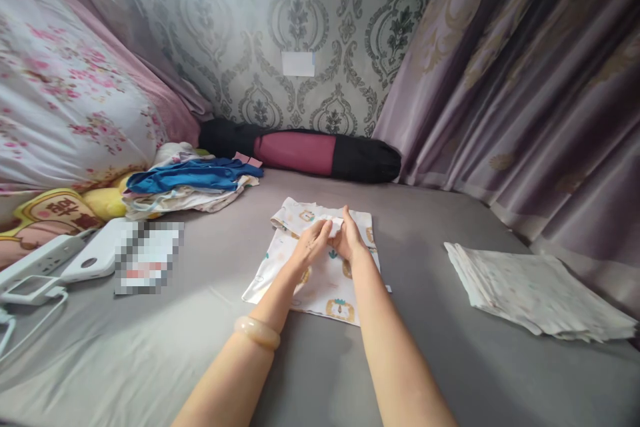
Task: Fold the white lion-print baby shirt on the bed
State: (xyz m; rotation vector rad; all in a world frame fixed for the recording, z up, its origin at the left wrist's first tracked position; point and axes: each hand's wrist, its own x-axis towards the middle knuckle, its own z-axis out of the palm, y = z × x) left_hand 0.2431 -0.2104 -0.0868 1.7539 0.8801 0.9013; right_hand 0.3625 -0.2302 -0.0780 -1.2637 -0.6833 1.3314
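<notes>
A white lion-print cloth (340, 310) lies spread on the grey bed sheet in front of me. Its far edge is partly folded over, with a raised flap at the far left. My left hand (314, 240) and my right hand (349, 237) are close together over the far part of the cloth. Both have their fingers curled in and closed on the folded fabric between them, thumbs on top. The fingertips are partly hidden by the hands and the cloth. A small white tag sticks out at the cloth's right edge.
To the right lies a stack of folded pale cloths (540, 290). At the left are a heap of clothes (195, 180), a power strip (45, 260), a white device (103, 253) and a blurred-out flat item (150, 257). A black-and-maroon long bag (300, 152) lies along the wall.
</notes>
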